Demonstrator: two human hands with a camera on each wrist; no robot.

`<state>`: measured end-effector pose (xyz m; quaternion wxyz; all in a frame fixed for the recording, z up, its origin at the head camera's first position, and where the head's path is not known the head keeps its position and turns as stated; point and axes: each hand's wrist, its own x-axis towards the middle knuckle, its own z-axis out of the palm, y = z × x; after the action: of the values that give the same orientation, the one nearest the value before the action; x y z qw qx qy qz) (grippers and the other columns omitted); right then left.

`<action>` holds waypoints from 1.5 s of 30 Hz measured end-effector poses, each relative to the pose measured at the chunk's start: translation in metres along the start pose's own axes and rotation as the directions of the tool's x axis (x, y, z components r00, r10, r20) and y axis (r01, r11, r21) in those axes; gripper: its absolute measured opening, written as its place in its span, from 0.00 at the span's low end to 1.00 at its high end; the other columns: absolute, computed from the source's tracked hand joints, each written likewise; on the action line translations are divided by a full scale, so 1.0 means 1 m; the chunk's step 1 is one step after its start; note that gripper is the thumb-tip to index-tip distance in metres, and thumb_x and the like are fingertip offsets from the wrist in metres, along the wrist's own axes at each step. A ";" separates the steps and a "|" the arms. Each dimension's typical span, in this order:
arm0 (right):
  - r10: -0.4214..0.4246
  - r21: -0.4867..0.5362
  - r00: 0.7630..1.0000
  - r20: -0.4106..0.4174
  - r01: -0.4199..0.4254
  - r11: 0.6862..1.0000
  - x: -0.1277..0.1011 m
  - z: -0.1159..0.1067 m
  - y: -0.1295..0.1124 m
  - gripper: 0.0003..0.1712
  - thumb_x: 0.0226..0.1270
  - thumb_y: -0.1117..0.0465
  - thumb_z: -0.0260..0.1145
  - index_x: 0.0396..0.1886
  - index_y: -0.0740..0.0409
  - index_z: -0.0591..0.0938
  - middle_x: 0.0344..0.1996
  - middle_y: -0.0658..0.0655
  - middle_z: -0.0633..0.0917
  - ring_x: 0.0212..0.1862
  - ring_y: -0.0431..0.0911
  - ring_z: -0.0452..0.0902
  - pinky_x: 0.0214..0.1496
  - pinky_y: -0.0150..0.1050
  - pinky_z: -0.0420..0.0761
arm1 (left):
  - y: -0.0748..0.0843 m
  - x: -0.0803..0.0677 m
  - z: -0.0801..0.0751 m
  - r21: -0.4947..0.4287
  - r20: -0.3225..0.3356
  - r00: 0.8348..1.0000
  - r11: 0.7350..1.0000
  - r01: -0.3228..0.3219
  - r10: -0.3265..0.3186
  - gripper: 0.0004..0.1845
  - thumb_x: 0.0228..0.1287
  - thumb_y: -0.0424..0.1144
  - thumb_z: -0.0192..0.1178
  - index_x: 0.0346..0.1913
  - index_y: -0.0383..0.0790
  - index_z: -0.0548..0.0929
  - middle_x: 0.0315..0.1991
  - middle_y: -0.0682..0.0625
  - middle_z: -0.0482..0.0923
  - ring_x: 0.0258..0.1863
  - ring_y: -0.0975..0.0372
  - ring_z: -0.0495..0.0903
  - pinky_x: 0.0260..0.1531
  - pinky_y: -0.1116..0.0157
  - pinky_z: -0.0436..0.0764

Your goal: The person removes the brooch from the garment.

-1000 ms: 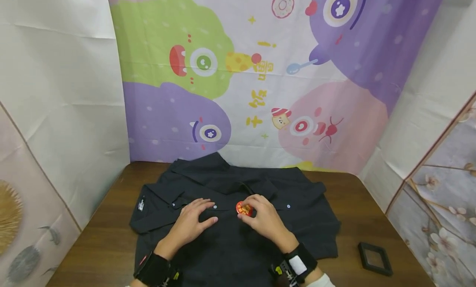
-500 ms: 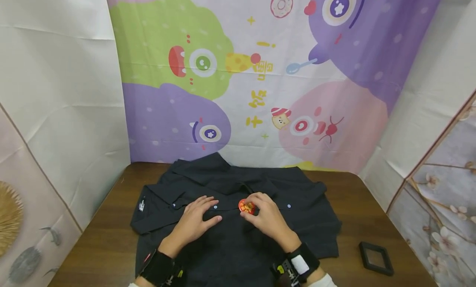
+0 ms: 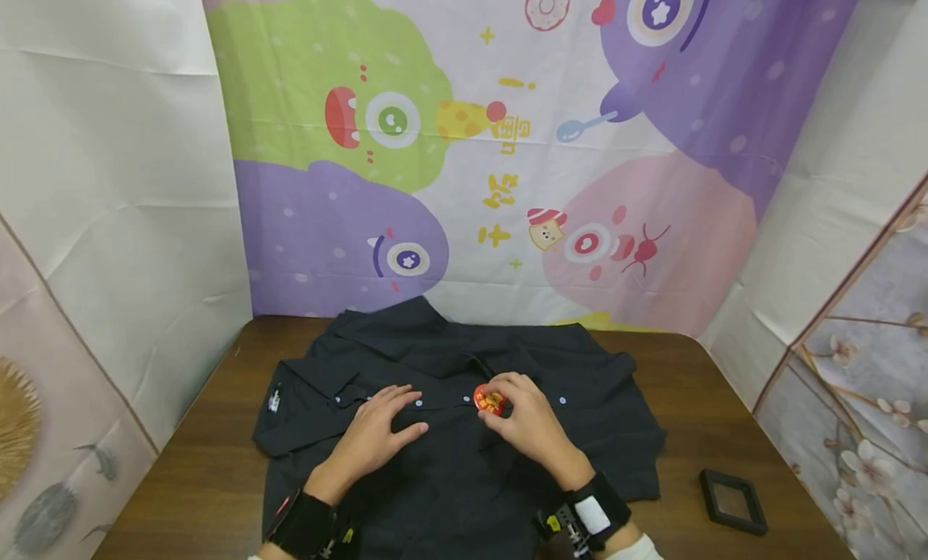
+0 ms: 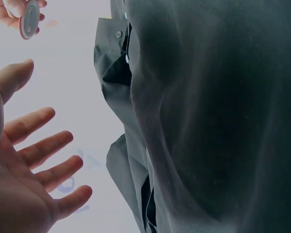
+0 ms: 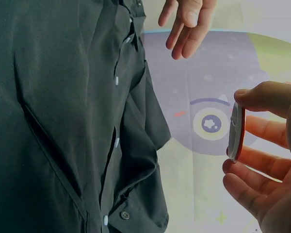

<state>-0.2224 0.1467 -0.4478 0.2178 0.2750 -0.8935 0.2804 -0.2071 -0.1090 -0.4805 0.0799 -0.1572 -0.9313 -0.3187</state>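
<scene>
A black button-up shirt lies spread on the brown table. My right hand pinches a round red badge by its rim, just above the shirt's button line. In the right wrist view the badge shows edge-on between thumb and fingers. My left hand rests with straight, spread fingers on the shirt to the left of the badge. The left wrist view shows that hand's fingers spread open, holding nothing, and the shirt beside it.
A small black square frame lies on the table at the front right. A colourful cartoon backdrop hangs behind the table, and white and patterned panels close in both sides.
My right hand has carried the badge a little to the right and farther along the button line. The left hand has stayed on the shirt.
</scene>
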 end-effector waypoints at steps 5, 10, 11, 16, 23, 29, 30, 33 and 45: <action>0.029 0.019 0.999 0.013 -0.030 0.999 0.000 -0.002 0.001 0.15 0.46 0.59 0.80 0.35 0.53 0.86 0.39 0.50 0.83 0.39 0.44 0.76 0.39 0.36 0.78 | 0.000 -0.001 -0.001 0.000 0.006 1.000 1.000 0.010 -0.010 0.25 0.61 0.49 0.66 0.60 0.42 0.79 0.65 0.42 0.74 0.69 0.43 0.66 0.62 0.35 0.64; 0.038 0.017 0.999 0.004 -0.038 0.999 -0.002 -0.004 0.004 0.15 0.46 0.60 0.80 0.35 0.54 0.86 0.39 0.51 0.84 0.39 0.44 0.76 0.38 0.35 0.77 | -0.003 -0.003 -0.001 -0.013 0.012 1.000 1.000 0.003 -0.003 0.26 0.62 0.49 0.65 0.61 0.43 0.79 0.65 0.43 0.74 0.70 0.45 0.65 0.63 0.35 0.63; 0.039 0.018 0.999 0.001 -0.039 0.999 -0.002 -0.005 0.005 0.15 0.46 0.60 0.80 0.36 0.54 0.87 0.39 0.51 0.84 0.40 0.44 0.76 0.38 0.36 0.77 | -0.004 -0.003 -0.001 -0.015 0.012 1.000 1.000 0.000 0.000 0.26 0.62 0.50 0.65 0.61 0.43 0.79 0.65 0.44 0.74 0.70 0.45 0.65 0.63 0.35 0.63; 0.049 0.010 0.999 -0.021 -0.048 0.999 -0.002 -0.008 0.009 0.17 0.46 0.60 0.81 0.38 0.54 0.87 0.40 0.51 0.84 0.41 0.45 0.78 0.39 0.37 0.78 | -0.006 -0.003 -0.002 -0.008 0.004 1.000 1.000 -0.009 0.009 0.25 0.62 0.50 0.64 0.60 0.43 0.80 0.64 0.44 0.75 0.69 0.45 0.67 0.61 0.36 0.65; 0.072 -0.004 0.997 -0.026 -0.072 0.997 -0.006 -0.013 0.015 0.18 0.45 0.60 0.81 0.38 0.55 0.87 0.39 0.51 0.84 0.39 0.44 0.77 0.38 0.37 0.77 | -0.007 -0.004 -0.003 -0.003 0.017 1.000 1.000 0.025 -0.025 0.25 0.62 0.48 0.65 0.61 0.43 0.79 0.65 0.42 0.74 0.67 0.45 0.69 0.61 0.36 0.66; 0.102 -0.018 0.995 -0.023 -0.103 0.995 -0.010 -0.014 0.019 0.18 0.45 0.60 0.81 0.38 0.56 0.87 0.40 0.52 0.85 0.40 0.44 0.77 0.39 0.38 0.78 | -0.009 -0.007 -0.003 -0.001 0.028 0.999 1.000 0.031 -0.031 0.25 0.61 0.48 0.66 0.60 0.43 0.79 0.64 0.41 0.75 0.66 0.44 0.70 0.60 0.36 0.67; 0.109 -0.016 0.994 -0.024 -0.109 0.994 -0.011 -0.014 0.020 0.18 0.46 0.60 0.81 0.38 0.56 0.87 0.40 0.52 0.85 0.40 0.44 0.77 0.39 0.38 0.78 | -0.009 -0.008 -0.003 0.001 0.037 0.999 0.999 0.035 -0.035 0.25 0.61 0.48 0.66 0.60 0.43 0.79 0.64 0.41 0.75 0.66 0.45 0.71 0.60 0.36 0.67; 0.133 -0.015 0.991 -0.019 -0.133 0.991 -0.013 -0.014 0.021 0.18 0.46 0.60 0.80 0.39 0.55 0.87 0.40 0.52 0.85 0.40 0.44 0.78 0.39 0.39 0.78 | -0.011 -0.009 -0.002 0.012 0.073 0.996 0.998 0.055 -0.056 0.26 0.60 0.49 0.66 0.60 0.42 0.79 0.63 0.42 0.76 0.65 0.46 0.72 0.61 0.39 0.68; 0.180 -0.007 0.983 -0.025 -0.180 0.984 -0.016 -0.018 0.027 0.17 0.47 0.60 0.80 0.39 0.55 0.87 0.41 0.52 0.84 0.43 0.46 0.79 0.45 0.45 0.81 | -0.018 -0.011 -0.001 0.091 0.193 0.974 0.990 0.103 -0.119 0.30 0.51 0.51 0.73 0.56 0.40 0.81 0.58 0.44 0.79 0.59 0.46 0.76 0.59 0.45 0.72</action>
<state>-0.2225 0.1825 -0.4537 0.2035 0.1887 -0.9133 0.2982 -0.2028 -0.1259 -0.4927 -0.0249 -0.1324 -0.9541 -0.2675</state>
